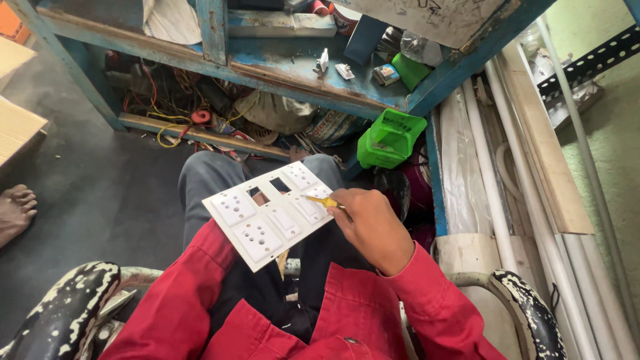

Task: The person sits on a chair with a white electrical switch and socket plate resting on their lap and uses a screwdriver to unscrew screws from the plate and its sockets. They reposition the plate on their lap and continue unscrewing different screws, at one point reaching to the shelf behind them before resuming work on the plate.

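Panel: one white rectangular plastic switch-and-socket plate [270, 213], tilted, at the centre of the frame over the person's lap.
Sockets on panel: two, each with round pin holes, at the plate's lower left end.
Switches on panel: about three white rockers fitted; the exact count is hard to tell.
Empty cut-outs: two dark rectangular openings near the plate's upper edge.
Right hand [375, 228]: right of centre, fingers closed around one yellow-handled screwdriver [325, 201], just beside the plate's right end.
Screwdriver tip: points left and rests on the plate near the rockers.
Left hand: hidden under the plate; only the red sleeve reaches in from the lower left, so its grip cannot be told.
Green things: one bright green plastic box [390, 138] above the plate, under the blue wooden bench [300, 77]; one more green piece on the bench shelf.
White pipes [533, 220]: several, lying along the right of the frame.
Bare foot [15, 212]: one, at the left edge, another person's.
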`<state>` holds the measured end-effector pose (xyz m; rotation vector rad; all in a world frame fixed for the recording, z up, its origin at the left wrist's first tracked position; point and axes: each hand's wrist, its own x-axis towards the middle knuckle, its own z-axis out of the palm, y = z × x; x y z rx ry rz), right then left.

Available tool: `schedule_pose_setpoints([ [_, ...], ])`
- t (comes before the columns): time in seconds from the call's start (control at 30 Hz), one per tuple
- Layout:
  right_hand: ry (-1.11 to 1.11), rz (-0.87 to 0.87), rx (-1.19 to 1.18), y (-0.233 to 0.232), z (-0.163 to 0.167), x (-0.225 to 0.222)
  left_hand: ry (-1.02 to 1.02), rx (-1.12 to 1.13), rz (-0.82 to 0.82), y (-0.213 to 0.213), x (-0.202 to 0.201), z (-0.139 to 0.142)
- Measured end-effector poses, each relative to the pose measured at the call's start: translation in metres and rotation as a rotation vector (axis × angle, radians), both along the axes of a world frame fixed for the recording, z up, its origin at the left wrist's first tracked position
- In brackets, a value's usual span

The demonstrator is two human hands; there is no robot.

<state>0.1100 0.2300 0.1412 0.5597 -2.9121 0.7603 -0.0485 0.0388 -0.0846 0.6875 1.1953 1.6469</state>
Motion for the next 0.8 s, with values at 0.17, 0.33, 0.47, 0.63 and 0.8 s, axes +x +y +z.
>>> schedule_pose_setpoints([
  [0.17,-0.043,-0.023,-0.024,-0.002,0.006,0.000,-0.030,-0.017,-0.020,-0.027,0.022,0.011],
  [0.33,-0.161,-0.107,-0.069,0.007,0.006,0.025,-0.053,-0.043,-0.061,-0.033,0.045,0.016],
  [0.47,-0.142,-0.107,-0.101,0.013,0.004,0.043,-0.060,-0.060,-0.093,-0.022,0.051,0.013],
  [0.63,-0.169,-0.151,-0.096,0.013,0.004,0.053,-0.065,-0.078,-0.105,-0.010,0.060,0.009],
  [0.8,-0.127,-0.179,-0.105,0.012,0.003,0.058,-0.011,-0.184,-0.051,-0.003,0.061,0.014],
])
